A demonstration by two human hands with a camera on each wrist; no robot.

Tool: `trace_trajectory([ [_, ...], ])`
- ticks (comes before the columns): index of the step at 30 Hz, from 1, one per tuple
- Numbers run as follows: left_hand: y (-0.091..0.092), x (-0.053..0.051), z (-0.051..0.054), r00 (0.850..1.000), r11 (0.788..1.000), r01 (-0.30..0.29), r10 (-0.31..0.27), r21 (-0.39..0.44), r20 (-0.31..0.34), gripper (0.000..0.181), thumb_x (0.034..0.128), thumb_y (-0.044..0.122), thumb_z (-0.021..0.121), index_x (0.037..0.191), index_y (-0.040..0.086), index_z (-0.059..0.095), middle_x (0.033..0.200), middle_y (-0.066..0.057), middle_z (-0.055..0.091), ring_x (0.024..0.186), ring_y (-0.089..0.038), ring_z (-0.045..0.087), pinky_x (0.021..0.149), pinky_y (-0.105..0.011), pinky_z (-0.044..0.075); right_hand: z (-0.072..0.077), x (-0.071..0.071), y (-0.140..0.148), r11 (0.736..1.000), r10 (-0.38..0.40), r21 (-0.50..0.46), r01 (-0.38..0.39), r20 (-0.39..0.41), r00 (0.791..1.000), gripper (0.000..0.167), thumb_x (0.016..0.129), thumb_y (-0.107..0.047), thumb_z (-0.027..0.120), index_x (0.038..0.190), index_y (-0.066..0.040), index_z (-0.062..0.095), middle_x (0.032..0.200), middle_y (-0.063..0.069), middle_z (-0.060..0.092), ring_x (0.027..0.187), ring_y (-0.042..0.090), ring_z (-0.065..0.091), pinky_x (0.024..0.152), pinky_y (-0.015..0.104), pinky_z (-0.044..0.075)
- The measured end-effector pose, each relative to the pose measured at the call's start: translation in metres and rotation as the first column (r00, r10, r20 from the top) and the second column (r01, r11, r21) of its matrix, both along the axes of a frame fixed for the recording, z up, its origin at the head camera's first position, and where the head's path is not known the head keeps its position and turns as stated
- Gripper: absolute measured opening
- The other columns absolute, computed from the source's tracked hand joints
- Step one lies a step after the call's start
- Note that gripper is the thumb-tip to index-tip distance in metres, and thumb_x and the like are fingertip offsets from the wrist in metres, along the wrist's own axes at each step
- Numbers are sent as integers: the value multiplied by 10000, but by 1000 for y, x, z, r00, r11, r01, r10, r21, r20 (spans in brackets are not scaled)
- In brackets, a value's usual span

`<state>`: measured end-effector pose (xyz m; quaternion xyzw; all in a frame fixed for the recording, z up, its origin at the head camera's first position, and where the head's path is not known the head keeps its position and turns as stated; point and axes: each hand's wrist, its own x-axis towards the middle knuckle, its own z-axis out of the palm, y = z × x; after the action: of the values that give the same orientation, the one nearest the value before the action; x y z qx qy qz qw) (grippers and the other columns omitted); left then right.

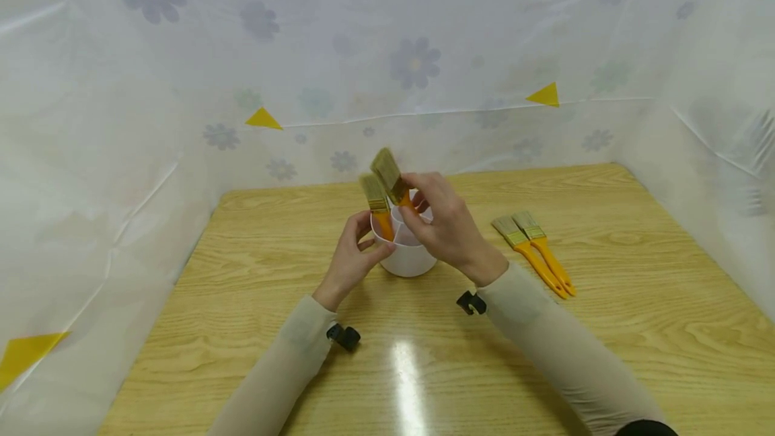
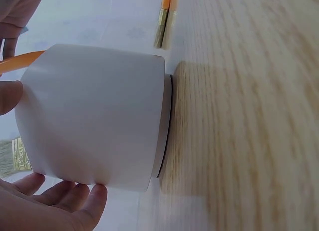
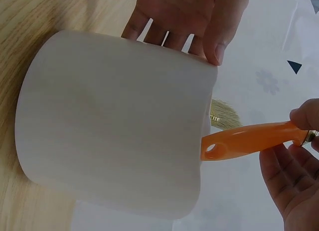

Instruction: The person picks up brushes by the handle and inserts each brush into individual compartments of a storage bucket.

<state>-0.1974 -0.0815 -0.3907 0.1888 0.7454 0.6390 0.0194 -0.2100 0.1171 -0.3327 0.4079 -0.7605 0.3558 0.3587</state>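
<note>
A white round holder (image 1: 407, 262) with inner dividers stands on the table. My left hand (image 1: 354, 254) grips its left side, thumb at the near rim and fingers around the wall. One paintbrush (image 1: 378, 204) stands in the left compartment, bristles up, leaning left. My right hand (image 1: 447, 221) pinches a second paintbrush (image 1: 389, 173) near its metal ferrule, bristles up, above the holder. In the right wrist view that brush's orange handle (image 3: 249, 140) has its holed end at the holder's rim; how far inside it reaches I cannot tell.
Two more paintbrushes (image 1: 539, 254) with orange handles lie side by side on the wooden table (image 1: 254, 355), right of the holder. Flower-patterned plastic sheeting (image 1: 339, 39) hangs behind and at both sides, with yellow triangles (image 1: 264, 118) on it.
</note>
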Motion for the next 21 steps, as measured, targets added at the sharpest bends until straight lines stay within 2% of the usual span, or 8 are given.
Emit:
trace_trajectory([
  [3,1,6,10,1000,1000,3,-3,0,4,686,879,106,685,1437,-6,302,1447,-182,363,1340,-336,340,1064,-542,317,-3,0,-1,1000,5,0,-5,17,1000,450,839,45,653,1265,14,511,1066,135,571,749,222,564,633,326,539],
  [5,1,8,13,1000,1000,4,-4,3,6,679,880,94,678,1436,-13,302,1447,-188,361,1342,-338,338,1064,-548,313,-5,-1,-1,1000,6,5,-6,25,1000,447,840,43,652,1263,11,511,1065,132,572,750,226,563,634,326,539],
  [21,0,9,13,1000,1000,2,-2,-3,5,686,884,124,686,1439,3,301,1447,-177,359,1337,-327,344,1061,-544,319,-19,-1,2,999,-6,53,3,68,998,454,850,32,641,1279,-7,497,1066,133,564,782,257,580,635,339,550],
])
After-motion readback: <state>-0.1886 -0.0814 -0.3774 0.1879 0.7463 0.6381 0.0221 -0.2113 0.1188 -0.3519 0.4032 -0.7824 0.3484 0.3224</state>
